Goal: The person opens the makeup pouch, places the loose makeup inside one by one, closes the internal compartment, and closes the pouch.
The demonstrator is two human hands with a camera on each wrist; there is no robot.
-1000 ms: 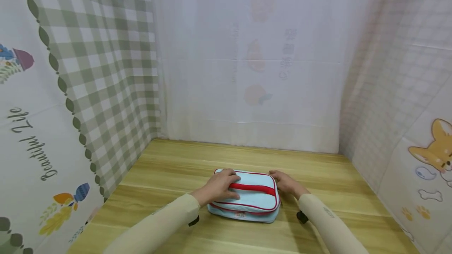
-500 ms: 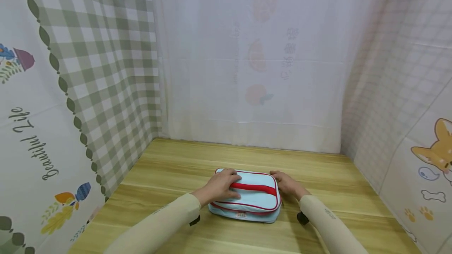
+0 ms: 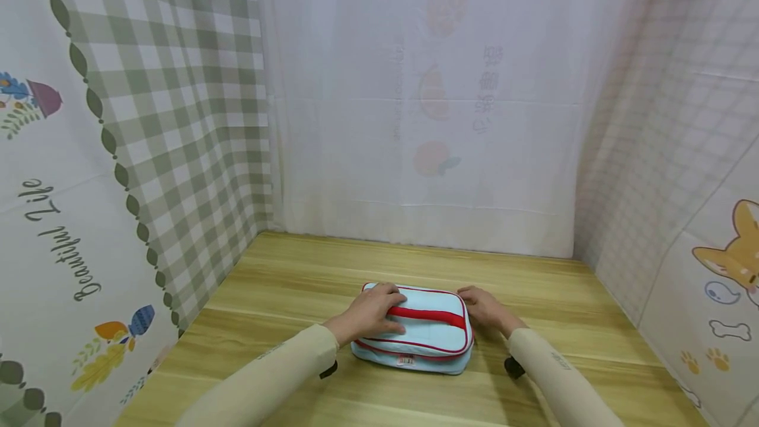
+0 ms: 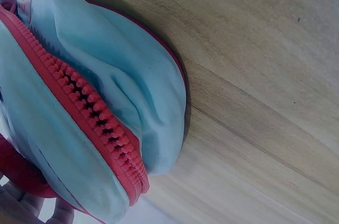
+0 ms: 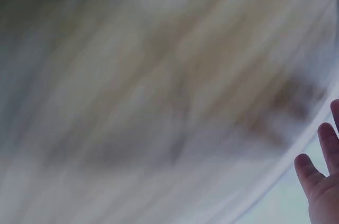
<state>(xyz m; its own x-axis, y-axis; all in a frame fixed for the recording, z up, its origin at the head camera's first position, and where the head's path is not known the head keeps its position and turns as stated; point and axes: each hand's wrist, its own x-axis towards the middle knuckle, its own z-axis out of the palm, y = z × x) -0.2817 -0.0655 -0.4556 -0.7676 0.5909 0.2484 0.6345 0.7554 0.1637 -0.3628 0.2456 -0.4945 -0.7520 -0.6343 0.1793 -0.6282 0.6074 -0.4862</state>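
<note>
A light blue zip bag (image 3: 421, 338) with red piping and a red strap handle (image 3: 427, 314) lies on the wooden table. My left hand (image 3: 370, 313) rests over the left end of its top, thumb and fingers spread to either side of the strap's end. In the left wrist view, chunky red zipper teeth (image 4: 98, 110) curve along the bag's side, and a few fingertips (image 4: 61, 213) show by the strap. My right hand (image 3: 486, 308) is at the bag's far right corner, fingertips close beside it. The right wrist view is blurred, showing extended fingers (image 5: 328, 147).
The wooden table (image 3: 308, 269) reaches back to a white hanging cloth (image 3: 356, 150). A green checked cloth (image 3: 219, 117) hangs at the left, and a printed cloth (image 3: 670, 249) with a cartoon dog at the right.
My right hand has shifted slightly to the right along the bag's far corner. The bag and left hand look almost unchanged, with a small rightward drift of the whole view.
</note>
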